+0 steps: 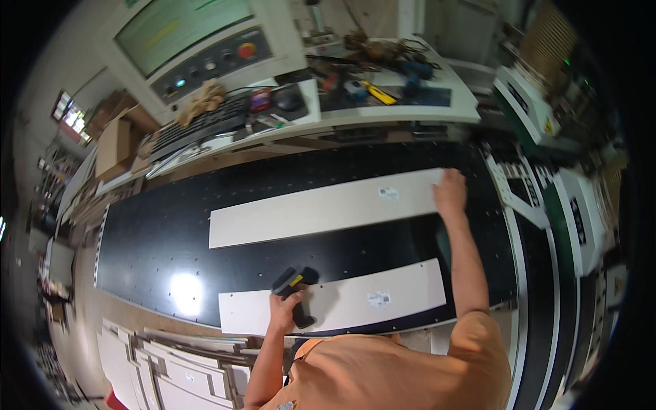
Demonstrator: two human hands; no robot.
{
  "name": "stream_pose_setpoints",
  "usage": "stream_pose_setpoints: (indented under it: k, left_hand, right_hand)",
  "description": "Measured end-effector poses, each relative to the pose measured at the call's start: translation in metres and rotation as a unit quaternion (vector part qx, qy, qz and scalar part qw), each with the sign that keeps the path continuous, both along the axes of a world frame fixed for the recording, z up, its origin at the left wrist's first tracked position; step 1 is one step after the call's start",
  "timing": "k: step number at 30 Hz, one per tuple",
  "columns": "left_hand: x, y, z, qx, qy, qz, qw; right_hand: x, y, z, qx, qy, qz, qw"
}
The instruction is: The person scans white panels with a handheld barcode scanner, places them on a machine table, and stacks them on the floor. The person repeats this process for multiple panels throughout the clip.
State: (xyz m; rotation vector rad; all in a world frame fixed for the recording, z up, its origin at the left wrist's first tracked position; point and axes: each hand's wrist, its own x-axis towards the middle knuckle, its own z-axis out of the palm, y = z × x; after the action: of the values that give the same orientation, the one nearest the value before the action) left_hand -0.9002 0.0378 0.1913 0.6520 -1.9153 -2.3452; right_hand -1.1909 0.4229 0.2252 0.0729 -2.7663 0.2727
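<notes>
Nearby, pale panels [184, 372] are gathered in front of the table [383, 242], toward its left end. Along the table's near edge lies the near board [348, 294], white, with its label [378, 298] facing up. Above that board's left part, the left hand [285, 309] is wrapped round a black scanner [294, 281]. Across the table's far half lies the far board [321, 208], also labelled. The right hand [449, 193] is at its right end; whether the fingers pinch or merely rest there, I cannot tell.

Good handling probably means steadying the far board by its end, palm off the label, and holding the scanner clear of the near board's surface. A black strip of table separates the boards; more opens leftward. Machinery [581, 212] borders the table's right end, a keyboard [198, 126] its far side.
</notes>
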Motion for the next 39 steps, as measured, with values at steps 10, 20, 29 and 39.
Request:
stream_pose_setpoints:
  k: [10, 20, 29, 39]
  left_hand:
    - [-0.007, -0.021, -0.019, -0.099, 0.027, 0.045, 0.994]
    - [-0.008, -0.025, -0.023, -0.096, 0.034, 0.048, 0.994]
    - [-0.009, -0.026, -0.024, -0.114, 0.012, 0.064, 0.991]
    - [-0.016, -0.017, -0.010, -0.097, -0.035, 0.059, 0.993]
  right_hand:
    - [0.033, -0.147, -0.044, -0.032, -0.096, 0.071, 0.992]
    - [-0.036, -0.156, -0.071, -0.112, -0.078, -0.073, 0.988]
    - [-0.101, -0.090, -0.108, -0.153, 0.030, -0.053, 0.986]
    - [-0.114, -0.003, -0.121, -0.184, 0.041, 0.005, 0.982]
